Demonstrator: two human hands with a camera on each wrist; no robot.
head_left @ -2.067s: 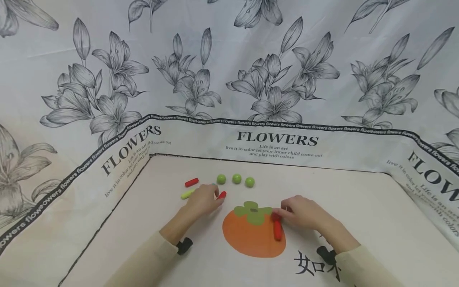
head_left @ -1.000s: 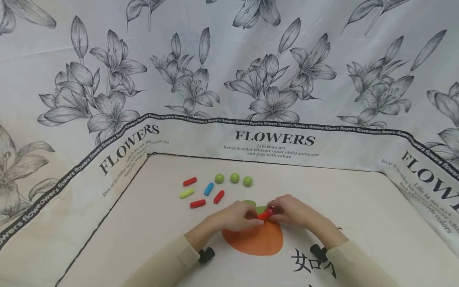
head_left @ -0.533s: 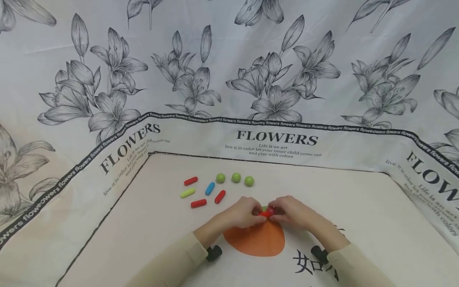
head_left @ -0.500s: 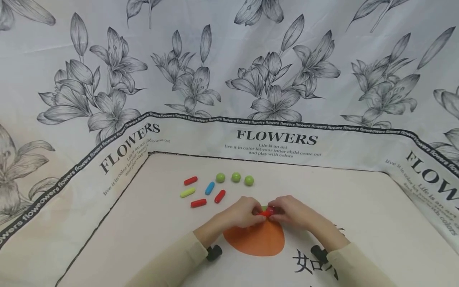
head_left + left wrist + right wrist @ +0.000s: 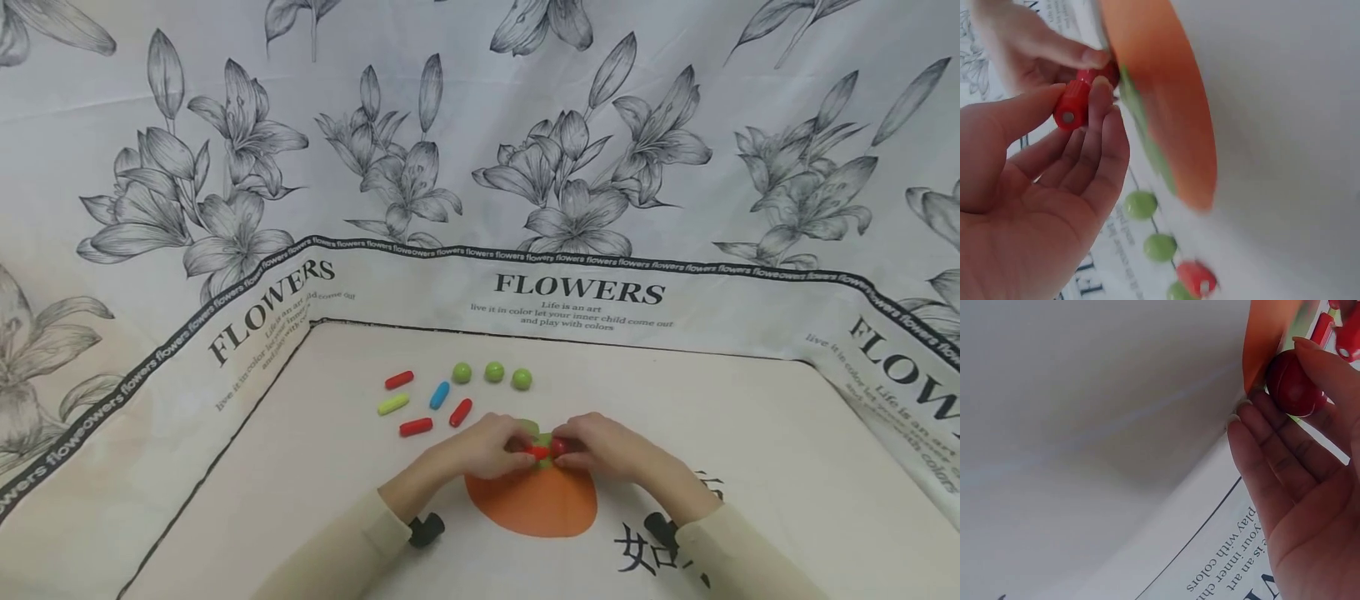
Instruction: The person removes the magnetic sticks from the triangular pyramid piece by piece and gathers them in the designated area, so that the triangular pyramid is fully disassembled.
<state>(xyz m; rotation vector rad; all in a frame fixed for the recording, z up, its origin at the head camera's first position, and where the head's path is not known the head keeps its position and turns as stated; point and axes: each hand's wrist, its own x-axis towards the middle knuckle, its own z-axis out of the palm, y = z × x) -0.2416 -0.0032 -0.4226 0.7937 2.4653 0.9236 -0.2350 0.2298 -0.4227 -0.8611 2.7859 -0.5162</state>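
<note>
My left hand (image 5: 491, 446) pinches a short red magnetic rod (image 5: 1072, 106) between thumb and fingertips; its flat end shows a round metal spot. Close by, my right hand (image 5: 603, 446) holds a dark red ball (image 5: 1294, 384) between thumb and fingers. The right wrist view shows a gap between the ball and the rod, while in the left wrist view the two overlap. Both hands are over the green leaves of a printed orange persimmon (image 5: 532, 504) on the pale cloth.
Several loose rods lie to the left: red (image 5: 399, 380), yellow (image 5: 393, 404), blue (image 5: 439, 395), a second red (image 5: 416, 427) and a third red (image 5: 461, 412). Three green balls (image 5: 494, 372) sit in a row behind. A flower-printed curtain (image 5: 570, 292) closes off the back.
My left hand left a loose red rod and came over to the rod hanging from the ball in my right hand. Rod and ball have now come apart, and both hands have shifted slightly left.
</note>
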